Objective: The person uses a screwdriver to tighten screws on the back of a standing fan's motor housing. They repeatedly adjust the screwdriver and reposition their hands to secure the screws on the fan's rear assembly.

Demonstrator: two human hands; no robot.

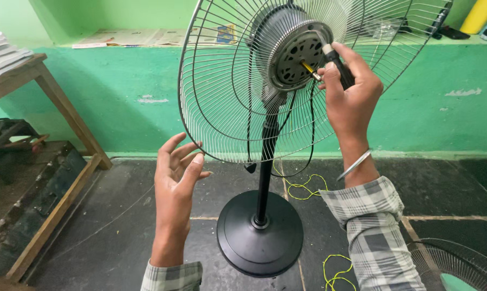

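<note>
A pedestal fan stands in front of me with its rear wire guard [222, 102] on and no blades. Its grey motor [294, 51] faces me on a black pole [265, 172] above a round black base [259, 234]. My right hand [351, 94] grips a black-handled tool [337, 64] whose tip touches the motor's yellowish shaft [309, 68]. My left hand [176, 172] hovers open below the guard's lower left edge, holding nothing.
A wooden table [44, 97] stands at left with papers on top. Newspapers [146, 36] lie on the green wall's ledge. A yellow cord [308, 188] trails on the dark floor. Another wire guard [459, 264] lies at the bottom right.
</note>
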